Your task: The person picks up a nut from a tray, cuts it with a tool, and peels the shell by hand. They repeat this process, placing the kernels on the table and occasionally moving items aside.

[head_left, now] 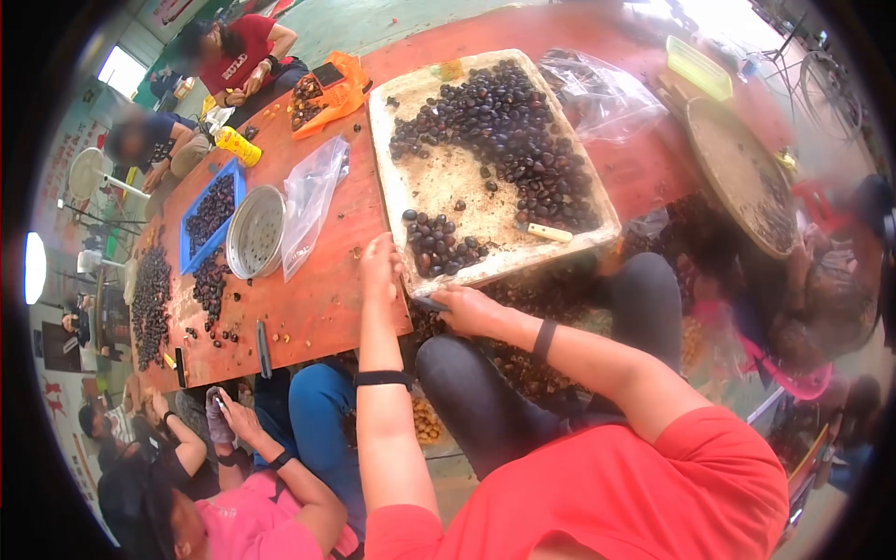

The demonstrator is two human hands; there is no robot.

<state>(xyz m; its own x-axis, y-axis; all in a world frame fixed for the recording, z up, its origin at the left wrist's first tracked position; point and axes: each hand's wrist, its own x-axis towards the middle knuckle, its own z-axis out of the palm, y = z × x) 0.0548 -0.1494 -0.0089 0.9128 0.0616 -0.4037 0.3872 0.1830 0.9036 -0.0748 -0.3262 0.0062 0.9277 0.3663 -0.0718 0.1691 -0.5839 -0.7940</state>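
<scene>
A large white tray (495,273) holds many dark brown chestnuts (551,159), with a smaller pile (439,245) in its near left corner. My left hand (379,269) is beside that corner, fingers curled near the rim; what they hold, if anything, is hidden. My right hand (464,310) is just below the tray's near edge, closed around a grey knife (429,303), only partly visible, that points toward my left hand. Inside the tray lies a knife with a cream handle (549,231).
Left on the red table (317,313) are a metal colander (256,233), a plastic bag (314,201), a blue crate (230,175) of chestnuts and a grey knife (264,350). A round woven tray (737,173) is at right. A person in pink (271,518) sits close on my left.
</scene>
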